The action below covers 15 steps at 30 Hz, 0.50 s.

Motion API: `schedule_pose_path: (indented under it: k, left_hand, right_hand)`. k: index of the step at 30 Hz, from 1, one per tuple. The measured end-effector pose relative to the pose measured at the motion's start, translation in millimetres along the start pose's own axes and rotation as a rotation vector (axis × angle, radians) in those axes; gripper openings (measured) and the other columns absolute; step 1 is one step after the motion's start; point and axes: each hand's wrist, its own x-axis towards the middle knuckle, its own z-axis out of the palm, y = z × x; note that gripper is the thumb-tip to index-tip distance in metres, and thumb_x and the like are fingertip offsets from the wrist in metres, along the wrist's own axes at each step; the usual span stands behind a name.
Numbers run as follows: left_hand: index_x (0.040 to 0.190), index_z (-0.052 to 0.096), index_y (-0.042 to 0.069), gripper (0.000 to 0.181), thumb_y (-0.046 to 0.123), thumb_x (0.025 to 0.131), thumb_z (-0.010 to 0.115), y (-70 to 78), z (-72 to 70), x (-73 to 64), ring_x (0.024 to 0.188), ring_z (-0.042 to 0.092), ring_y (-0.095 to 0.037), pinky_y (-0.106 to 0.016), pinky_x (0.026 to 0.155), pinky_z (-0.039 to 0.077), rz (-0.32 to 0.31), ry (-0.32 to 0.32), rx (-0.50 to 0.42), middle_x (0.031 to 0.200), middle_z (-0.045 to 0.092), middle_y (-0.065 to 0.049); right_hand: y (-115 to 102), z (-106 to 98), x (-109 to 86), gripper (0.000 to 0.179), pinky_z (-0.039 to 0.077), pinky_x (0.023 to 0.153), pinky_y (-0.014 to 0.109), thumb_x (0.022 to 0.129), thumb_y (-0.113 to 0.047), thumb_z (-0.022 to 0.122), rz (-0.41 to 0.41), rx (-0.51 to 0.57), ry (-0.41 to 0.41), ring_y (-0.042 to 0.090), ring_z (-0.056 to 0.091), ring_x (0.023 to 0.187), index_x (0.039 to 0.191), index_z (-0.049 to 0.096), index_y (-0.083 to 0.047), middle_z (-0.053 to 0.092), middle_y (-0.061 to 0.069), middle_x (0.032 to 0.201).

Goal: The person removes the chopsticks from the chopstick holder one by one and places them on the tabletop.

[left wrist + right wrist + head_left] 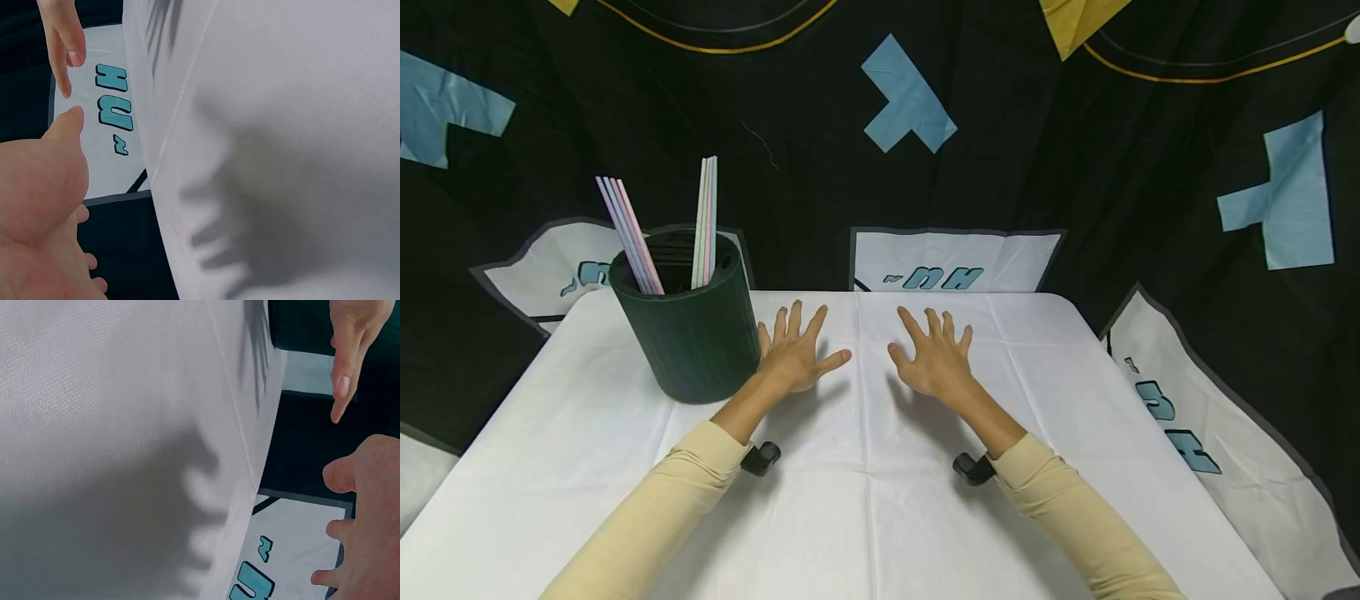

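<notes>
My left hand (790,358) hovers above the white-covered table (865,533), its fingers spread and nothing held. Just left of it stands a dark green cylindrical container (696,350); whether the little finger touches it I cannot tell. Two bundles of thin pastel sticks, one leaning left (628,233) and one nearly upright (705,221), poke out of its top, their lower ends hidden inside. On the right, my right hand (934,362) is likewise raised with spread fingers and holds nothing. Both wrist views show a bare palm, the left (37,187) and the right (381,531), over shadows on the cloth.
A black backdrop (805,167) with blue tape patches (910,96) hangs behind the table. White lettered panels (955,258) border the table's far edge and right side. A small black wrist device (762,458) sits by each sleeve.
</notes>
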Motion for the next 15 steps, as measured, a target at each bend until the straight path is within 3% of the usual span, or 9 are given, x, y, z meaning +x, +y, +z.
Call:
schedule_pose_path:
  k: [7,15]
  left_hand:
    - [0.165,0.010,0.018,0.090,0.063,0.098,0.051,2.3,-11.9,-3.0,0.155,-0.002,-0.047,-0.072,0.121,-0.002,0.017,-0.052,-0.021,0.169,-0.002,-0.025]
    - [0.164,0.014,0.017,0.086,0.058,0.099,0.053,5.7,-43.4,-13.8,0.154,0.004,-0.049,-0.071,0.122,0.003,0.085,-0.123,-0.008,0.168,0.002,-0.028]
  right_hand:
    - [-1,-9,1.7,0.069,0.003,0.117,0.077,0.101,-0.056,0.045,-0.022,-0.027,0.015,0.050,0.013,0.153,0.162,0.024,-0.030,0.026,0.023,0.164]
    - [-12,-35,5.1,0.069,0.003,0.117,0.077,0.101,-0.053,0.047,-0.062,-0.041,-0.012,0.051,0.016,0.152,0.162,0.024,-0.030,0.027,0.022,0.164]
